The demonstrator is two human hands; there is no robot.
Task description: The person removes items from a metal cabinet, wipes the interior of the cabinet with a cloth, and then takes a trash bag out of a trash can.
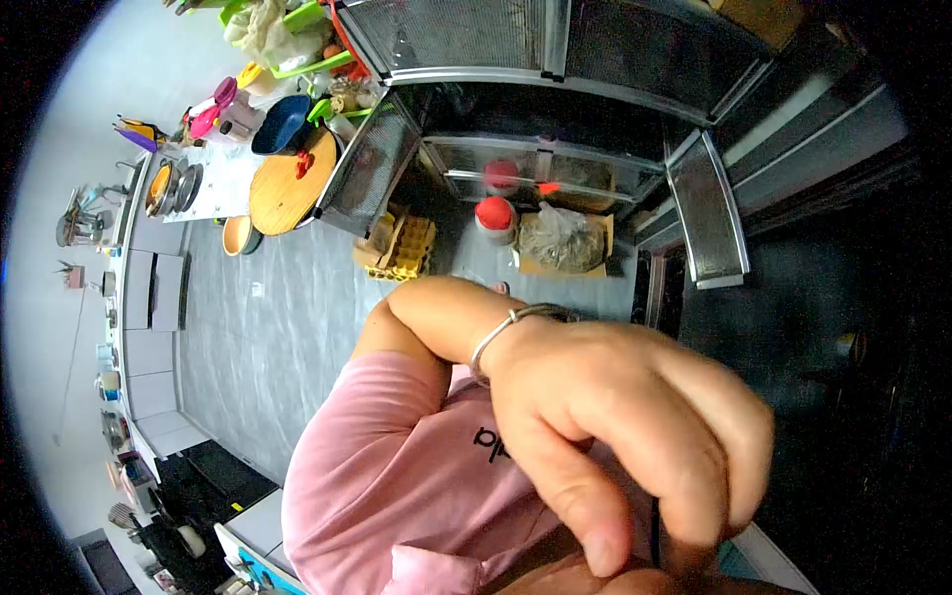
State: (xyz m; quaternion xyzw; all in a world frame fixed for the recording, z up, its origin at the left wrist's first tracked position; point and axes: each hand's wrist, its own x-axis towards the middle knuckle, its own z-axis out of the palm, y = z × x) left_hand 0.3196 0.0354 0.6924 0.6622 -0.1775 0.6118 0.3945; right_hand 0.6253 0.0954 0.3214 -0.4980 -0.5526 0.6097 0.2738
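Note:
My left hand (635, 426) is very close to the camera, its back turned towards me and its fingers curled downward. The thumb points to the bottom edge, and its tip meets a patch of skin that I cannot identify. Whatever the curled fingers hold, if anything, is hidden. A silver bangle (511, 322) circles the wrist. The bent arm comes out of a pink shirt (397, 446) with dark lettering on the chest. My right hand cannot be made out.
Ahead stands a cabinet with mesh doors (476, 45), some swung open. Near it are egg trays (407, 246), a red-lidded container (494, 215) and a cardboard box (565, 260) holding a plastic bag. A round wooden board (288, 193) and a dark blue basin (282, 126) are at left.

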